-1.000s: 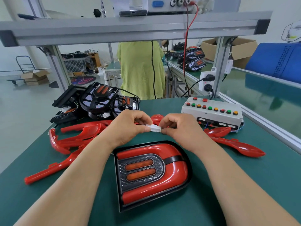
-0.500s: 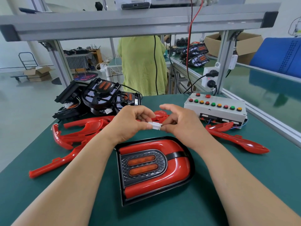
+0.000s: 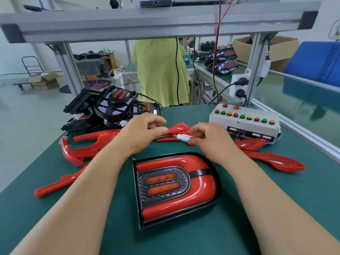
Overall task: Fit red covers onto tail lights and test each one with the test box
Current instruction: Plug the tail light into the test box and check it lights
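The tail light [image 3: 174, 186], its red cover [image 3: 201, 184] fitted, lies on the green desk [image 3: 276, 199]. Just beyond it, the right hand [image 3: 207, 138] has a narrow grip pinching a white connector [image 3: 184, 138]. The left hand [image 3: 143, 131] is curled beside the connector, and I cannot tell what its grip holds. The test box [image 3: 244, 122] stands beyond the tail light, to the right

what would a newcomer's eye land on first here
A tail light with its red cover on lies dead centre on the green bench. Just behind it the right hand pinches a white connector, the left hand close beside. The test box with coloured buttons sits far right.
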The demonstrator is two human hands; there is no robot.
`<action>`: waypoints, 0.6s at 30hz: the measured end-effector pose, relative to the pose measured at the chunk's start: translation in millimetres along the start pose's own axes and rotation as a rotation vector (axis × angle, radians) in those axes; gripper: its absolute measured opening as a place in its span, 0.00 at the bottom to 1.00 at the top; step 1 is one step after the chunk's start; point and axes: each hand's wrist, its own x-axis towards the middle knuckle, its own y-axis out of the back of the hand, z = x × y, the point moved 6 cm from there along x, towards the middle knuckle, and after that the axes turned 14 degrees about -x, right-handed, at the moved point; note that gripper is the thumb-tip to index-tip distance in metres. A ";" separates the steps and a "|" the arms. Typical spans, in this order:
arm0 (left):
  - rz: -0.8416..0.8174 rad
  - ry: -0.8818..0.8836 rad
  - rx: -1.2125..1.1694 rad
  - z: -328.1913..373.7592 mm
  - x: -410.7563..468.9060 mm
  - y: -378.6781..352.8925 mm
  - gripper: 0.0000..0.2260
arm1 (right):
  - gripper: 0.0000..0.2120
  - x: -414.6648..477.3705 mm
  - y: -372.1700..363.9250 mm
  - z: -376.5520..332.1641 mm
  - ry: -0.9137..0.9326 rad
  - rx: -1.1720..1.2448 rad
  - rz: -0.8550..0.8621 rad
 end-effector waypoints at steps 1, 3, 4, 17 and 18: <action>0.036 0.023 0.054 0.8 -2.6 10.1 0.05 | 0.08 1.2 1.3 4.9 -0.034 -0.013 0.018; -0.039 0.169 0.119 -7.6 -12.2 22.0 0.16 | 0.06 2.6 4.2 12.0 -0.088 -0.014 0.057; -0.158 0.272 0.159 -12.9 -20.7 21.6 0.20 | 0.05 2.7 5.0 14.1 -0.105 -0.010 0.074; -0.594 0.393 -0.227 -18.5 -47.9 -22.6 0.23 | 0.09 8.1 13.5 34.6 -0.249 -0.141 0.123; -0.570 0.391 -0.230 -18.6 -45.6 -25.0 0.23 | 0.09 13.1 15.4 34.4 -0.251 -0.179 0.115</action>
